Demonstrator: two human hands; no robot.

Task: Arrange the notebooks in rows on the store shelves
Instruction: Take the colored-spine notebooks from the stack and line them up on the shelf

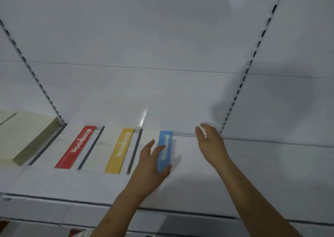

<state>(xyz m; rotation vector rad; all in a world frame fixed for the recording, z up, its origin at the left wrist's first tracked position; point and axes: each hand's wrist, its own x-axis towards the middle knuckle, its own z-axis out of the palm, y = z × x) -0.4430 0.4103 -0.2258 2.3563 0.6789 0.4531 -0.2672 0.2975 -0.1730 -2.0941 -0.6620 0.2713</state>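
Observation:
Three white notebooks lie flat in a row on the white shelf [198, 173]: one with a red band [76, 147], one with a yellow band [120, 150], one with a blue band [165, 151]. My left hand [151, 166] rests on the blue-banded notebook, fingers spread over its white cover and thumb at its near right corner. My right hand [210, 139] hovers to the right of that notebook near the shelf's back edge, fingers relaxed and holding nothing.
A stack of pale beige-green notebooks [23, 139] sits on the adjoining shelf section at far left. Slotted uprights [240, 88] run up the white back panel. The shelf's front rail [72, 198] crosses below my arms.

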